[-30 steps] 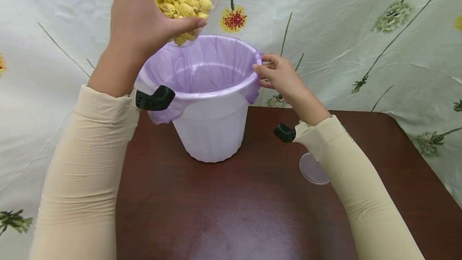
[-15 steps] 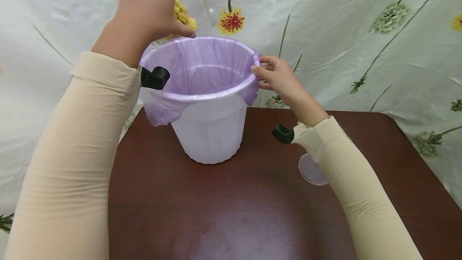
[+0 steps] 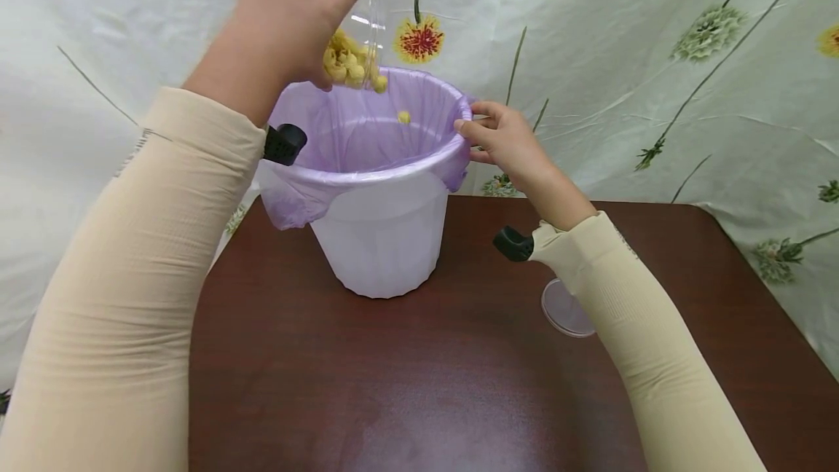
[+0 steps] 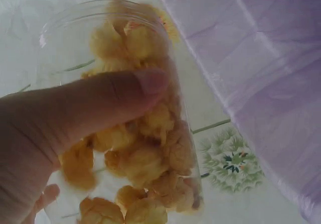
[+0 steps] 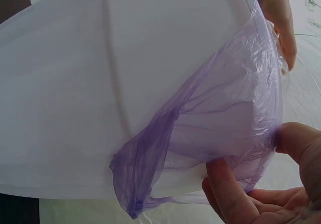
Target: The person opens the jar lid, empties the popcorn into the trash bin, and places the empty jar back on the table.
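My left hand (image 3: 282, 35) grips a clear plastic jar (image 4: 65, 38) of yellow popcorn (image 4: 145, 158), tipped over the bin's far left rim. One piece of popcorn (image 3: 403, 117) is in mid-air inside the bin's mouth, and another is at the jar's opening. The white bin (image 3: 387, 239) stands upright, lined with a thin purple bag (image 3: 367, 144) folded over its rim. At the right side of that rim my right hand (image 3: 507, 138) pinches the bag and edge between thumb and fingers. In the right wrist view the bag's loose purple fold (image 5: 150, 158) hangs down the outside wall.
A round clear lid (image 3: 566, 308) lies on the dark brown table (image 3: 393, 384), partly behind my right forearm. A flowered white cloth (image 3: 603, 57) hangs behind the table. Black wrist cameras (image 3: 514, 244) stick out from both sleeves.
My left hand has turned the jar from upright to tipped toward the bin, and popcorn now comes out of it. The right hand keeps its hold on the rim.
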